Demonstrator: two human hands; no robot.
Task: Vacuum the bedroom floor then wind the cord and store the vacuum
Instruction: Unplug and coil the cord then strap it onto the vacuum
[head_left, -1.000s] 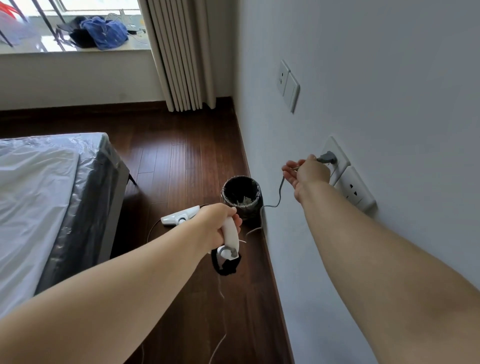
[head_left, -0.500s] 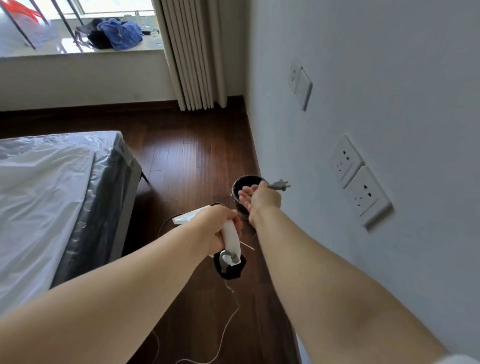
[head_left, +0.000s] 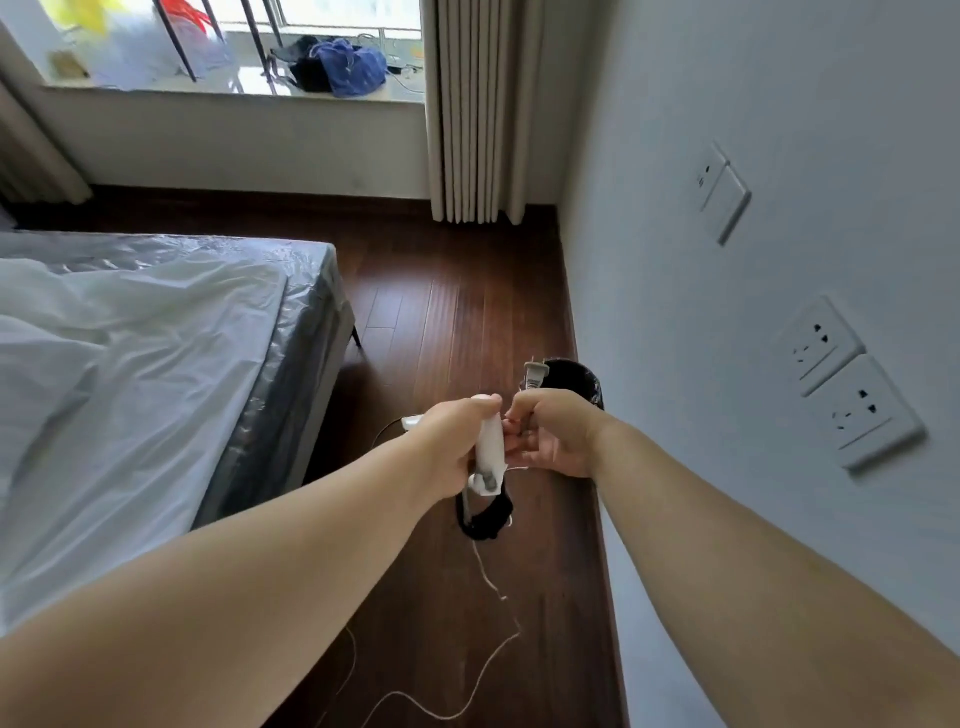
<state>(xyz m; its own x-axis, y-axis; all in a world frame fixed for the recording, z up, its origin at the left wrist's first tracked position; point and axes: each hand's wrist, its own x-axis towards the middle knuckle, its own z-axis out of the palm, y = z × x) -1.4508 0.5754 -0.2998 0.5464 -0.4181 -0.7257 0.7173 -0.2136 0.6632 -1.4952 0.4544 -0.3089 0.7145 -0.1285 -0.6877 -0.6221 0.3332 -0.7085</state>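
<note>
My left hand (head_left: 448, 448) grips the white handle (head_left: 490, 448) of the vacuum, held upright over the dark wood floor (head_left: 457, 312). A black strap (head_left: 485, 519) hangs below the handle. My right hand (head_left: 553, 432) sits right beside it and grips the cord just under the grey plug (head_left: 535, 375), whose prongs point up. The thin cord (head_left: 493, 660) trails in loose loops across the floor toward me. The vacuum's body is mostly hidden behind my left hand.
A bed (head_left: 140, 364) under plastic sheeting fills the left. A black waste bin (head_left: 576, 379) stands by the right wall, behind my hands. Two wall sockets (head_left: 852, 384) and a switch (head_left: 724, 195) are on the wall. Curtains (head_left: 483, 109) hang in the far corner.
My right hand pulled the plug out of the wall socket and carried it down and left, next to the vacuum handle. The left hand kept its hold.
</note>
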